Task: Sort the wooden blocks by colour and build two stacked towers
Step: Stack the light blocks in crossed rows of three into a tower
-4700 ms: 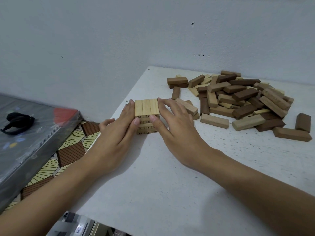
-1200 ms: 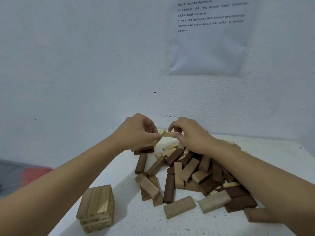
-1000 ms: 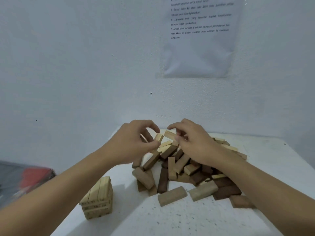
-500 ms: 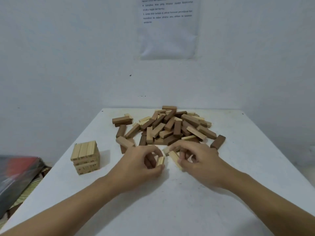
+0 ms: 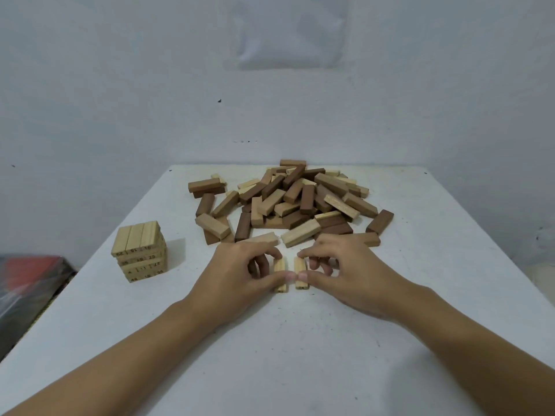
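A short tower of light wooden blocks [image 5: 139, 252], several layers high, stands at the table's left. A mixed pile of light and dark blocks [image 5: 295, 199] lies at the back centre. In front of the pile my left hand [image 5: 243, 273] pinches a small light block [image 5: 279, 274] that rests on the table. My right hand [image 5: 345, 273] pinches a second small light block [image 5: 301, 273] right beside it. The two blocks lie parallel, a narrow gap apart, pointing toward me.
The white table [image 5: 300, 355] meets a pale wall at its far edge. A sheet of paper [image 5: 291, 31] hangs on the wall. Off the table's left edge lies a dark object with a red patch [image 5: 27, 280].
Both hands came back from the pile toward me, each with a small light block, and set the two blocks down side by side on the table. The view has tilted down.
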A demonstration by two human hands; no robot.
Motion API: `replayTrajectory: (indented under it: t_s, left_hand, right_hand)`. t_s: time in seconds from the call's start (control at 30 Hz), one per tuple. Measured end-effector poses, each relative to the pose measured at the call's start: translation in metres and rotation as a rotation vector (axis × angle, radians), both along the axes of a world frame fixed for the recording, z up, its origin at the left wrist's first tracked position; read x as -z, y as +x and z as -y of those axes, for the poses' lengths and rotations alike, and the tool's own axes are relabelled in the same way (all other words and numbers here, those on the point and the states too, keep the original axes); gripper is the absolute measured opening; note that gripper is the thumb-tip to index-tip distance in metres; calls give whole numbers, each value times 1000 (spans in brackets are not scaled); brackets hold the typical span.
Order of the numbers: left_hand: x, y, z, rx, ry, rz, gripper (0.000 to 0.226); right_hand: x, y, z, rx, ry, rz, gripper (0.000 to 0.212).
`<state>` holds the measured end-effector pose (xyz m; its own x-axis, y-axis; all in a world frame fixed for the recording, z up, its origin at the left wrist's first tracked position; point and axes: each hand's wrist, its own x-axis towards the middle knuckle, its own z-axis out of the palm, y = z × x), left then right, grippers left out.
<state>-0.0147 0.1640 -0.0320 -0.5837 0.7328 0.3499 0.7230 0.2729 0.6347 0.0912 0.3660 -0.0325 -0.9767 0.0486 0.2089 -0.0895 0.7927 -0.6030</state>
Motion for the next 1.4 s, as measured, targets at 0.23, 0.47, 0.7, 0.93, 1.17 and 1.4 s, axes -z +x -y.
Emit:
replayTrajectory:
  t_s: [0.23, 0.47, 0.7, 0.93, 1.17, 1.4]
  left_hand:
    - [2, -2, -1, -36, 22, 65, 22]
    - [4, -5, 0, -37, -7, 42, 9]
    - [5, -8, 2, -29, -7, 54, 7]
    - [6, -10, 3, 6, -11, 85, 8]
    - [6, -10, 3, 8, -11, 76, 8]
    - [5, -9, 2, 9, -10, 82, 8]
  right_hand:
    - [5, 2, -5, 75, -57, -152, 27]
    - [-21, -25, -39, 373, -117, -362, 10]
    - [-29, -91, -103, 539, 192, -99, 32]
    - [-23, -111, -110, 596, 152, 75, 33]
    - [-23, -112, -104, 660, 86, 24, 23]
    - [-20, -113, -103, 676, 22, -100, 24]
